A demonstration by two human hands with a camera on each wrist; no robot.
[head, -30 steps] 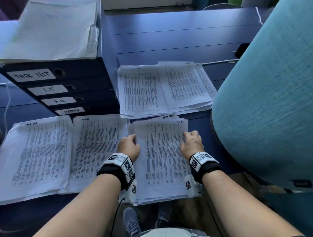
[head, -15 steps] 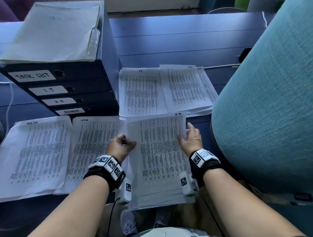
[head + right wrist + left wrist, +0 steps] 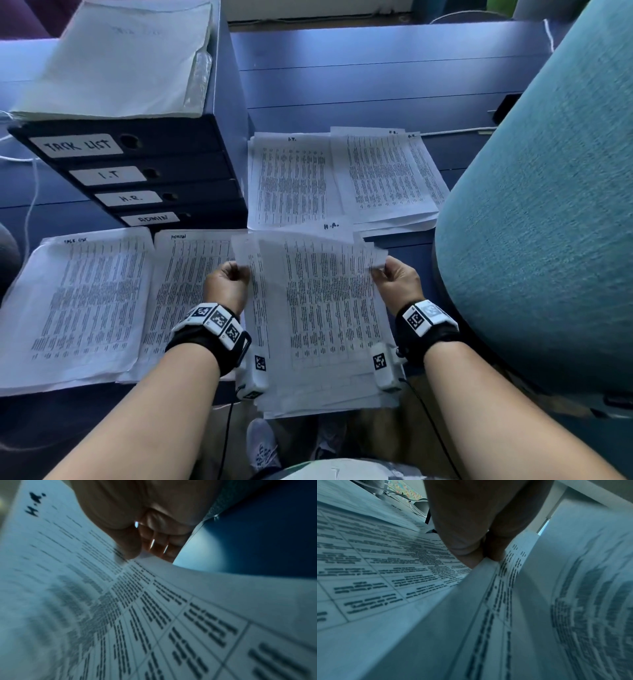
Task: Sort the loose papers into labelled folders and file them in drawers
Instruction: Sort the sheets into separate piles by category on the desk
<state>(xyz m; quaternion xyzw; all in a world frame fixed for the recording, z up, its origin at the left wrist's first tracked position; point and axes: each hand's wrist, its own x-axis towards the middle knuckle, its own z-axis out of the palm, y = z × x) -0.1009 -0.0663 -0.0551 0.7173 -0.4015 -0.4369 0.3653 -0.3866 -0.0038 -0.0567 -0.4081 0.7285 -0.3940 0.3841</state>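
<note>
Both hands now have the white stack of printed table sheets (image 3: 322,318) off the desk — half a second back it lay flat under them, so the pile marked H.R. is gathered and, by the look of it, ready for its folder or drawer. The left hand (image 3: 227,286) pinches the stack's left edge between thumb and curled fingers; the right hand (image 3: 397,282) pinches the right edge the same way, the sheets sagging between them.

Just left of the left hand lie two flat white piles, headed ADMIN (image 3: 186,294) and, further left, the task-list pile (image 3: 78,305). Beyond the hands sit the I.T. pile (image 3: 291,181) and a second H.R. pile (image 3: 387,174).

Up and left stands the dark blue drawer unit with white handwritten labels (image 3: 137,178), pale folders (image 3: 113,61) on top. All rest on the dark blue desk (image 3: 376,75); a teal fabric chair back (image 3: 548,205) crowds the right hand.
</note>
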